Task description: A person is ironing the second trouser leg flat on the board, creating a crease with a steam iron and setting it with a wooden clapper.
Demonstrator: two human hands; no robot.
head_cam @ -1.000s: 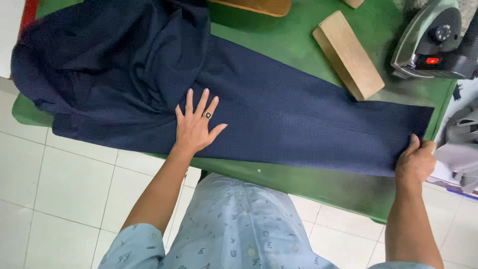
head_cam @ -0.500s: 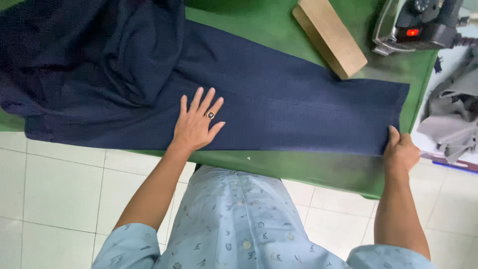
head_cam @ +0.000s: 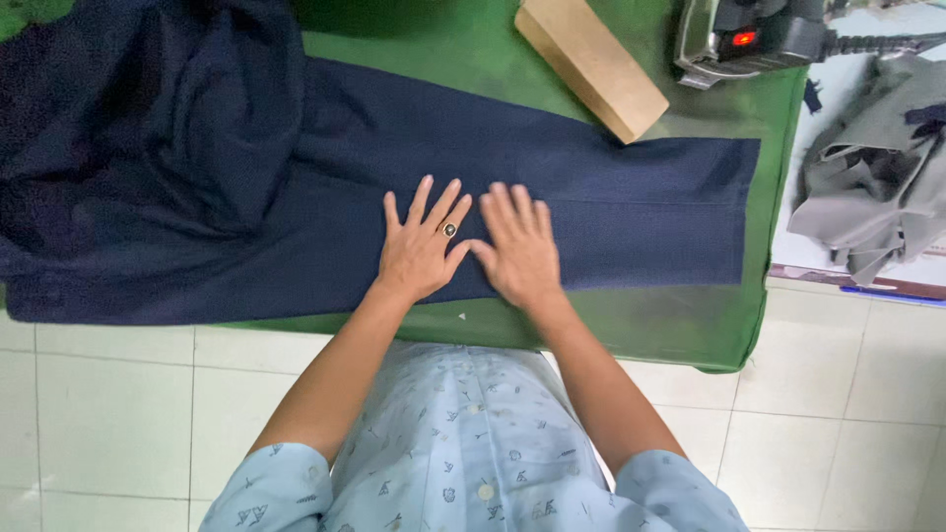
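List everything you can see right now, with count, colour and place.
trousers: one, navy, leg laid flat across the table, rest bunched at left
table: one, green cover, under the trousers
block: one, tan wood, top centre on the table
iron: one, grey and black, red light, top right
cloth: one heap, grey, right of the table
floor: white tiles, below
left hand: flat on the trousers, ring on one finger
right hand: flat beside it

The navy trousers [head_cam: 296, 187] run off the left edge, and the iron [head_cam: 749, 34] is cropped at the top.
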